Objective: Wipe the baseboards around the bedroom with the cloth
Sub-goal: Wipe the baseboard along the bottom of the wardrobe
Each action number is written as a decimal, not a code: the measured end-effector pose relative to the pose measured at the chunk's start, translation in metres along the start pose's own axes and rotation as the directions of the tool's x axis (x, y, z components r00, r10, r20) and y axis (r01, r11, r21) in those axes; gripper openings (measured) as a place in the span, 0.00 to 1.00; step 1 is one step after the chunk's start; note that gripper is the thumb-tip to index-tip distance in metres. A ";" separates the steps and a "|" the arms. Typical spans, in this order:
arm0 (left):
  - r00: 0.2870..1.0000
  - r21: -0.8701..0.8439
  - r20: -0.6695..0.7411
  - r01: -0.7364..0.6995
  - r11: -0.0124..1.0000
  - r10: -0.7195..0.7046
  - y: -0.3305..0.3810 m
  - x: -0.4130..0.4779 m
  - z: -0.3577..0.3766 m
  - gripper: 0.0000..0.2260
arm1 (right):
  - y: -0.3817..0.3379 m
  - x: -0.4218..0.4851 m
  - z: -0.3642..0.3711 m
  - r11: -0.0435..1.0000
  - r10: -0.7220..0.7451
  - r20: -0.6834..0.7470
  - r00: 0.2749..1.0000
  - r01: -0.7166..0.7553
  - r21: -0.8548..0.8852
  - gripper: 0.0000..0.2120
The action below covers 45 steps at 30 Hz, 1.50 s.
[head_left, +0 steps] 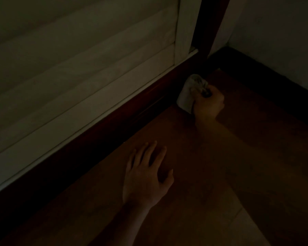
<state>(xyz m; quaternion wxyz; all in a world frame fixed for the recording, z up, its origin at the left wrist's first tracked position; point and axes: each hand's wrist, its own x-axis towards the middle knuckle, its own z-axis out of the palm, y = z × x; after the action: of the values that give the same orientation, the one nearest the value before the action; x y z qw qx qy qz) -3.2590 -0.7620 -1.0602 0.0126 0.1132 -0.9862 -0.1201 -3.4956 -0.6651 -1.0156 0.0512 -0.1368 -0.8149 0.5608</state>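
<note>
Lighting is running very low, so fine detail is being lost. Nearest the camera, the left hand (pixel 146 176) is lying palm-down on the reddish floor (pixel 238 157), fingers straight and spread, grasping nothing. It is lying just beside the dark wooden rail (pixel 114 132) that is running along the floor's left edge. Above that rail a pale panelled surface (pixel 78 77) is rising. Farther out, the right hand (pixel 207 103) is reaching toward the far corner of the floor with its fingers curled, clenching a bunched white cloth (pixel 187 96). The cloth is sitting against the far end of the rail, at the foot of a dark upright post (pixel 208 23). Beyond the post, a dark baseboard (pixel 265 82) is running along the floor's far right edge beneath a pale wall (pixel 283 32). The cloth is sitting apart from that baseboard.
</note>
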 end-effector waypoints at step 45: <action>0.998 0.045 0.038 -0.050 0.998 0.048 0.031 0.035 0.003 0.31 | 0.008 0.134 -0.010 0.960 0.134 -0.079 0.988 -0.110 0.258 0.15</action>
<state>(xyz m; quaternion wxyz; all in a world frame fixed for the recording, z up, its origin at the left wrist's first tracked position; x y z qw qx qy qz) -3.3000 -0.7393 -1.0558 -0.0053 0.0869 -0.9913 -0.0990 -3.6199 -0.6160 -1.0283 0.0724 -0.2059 -0.7233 0.6551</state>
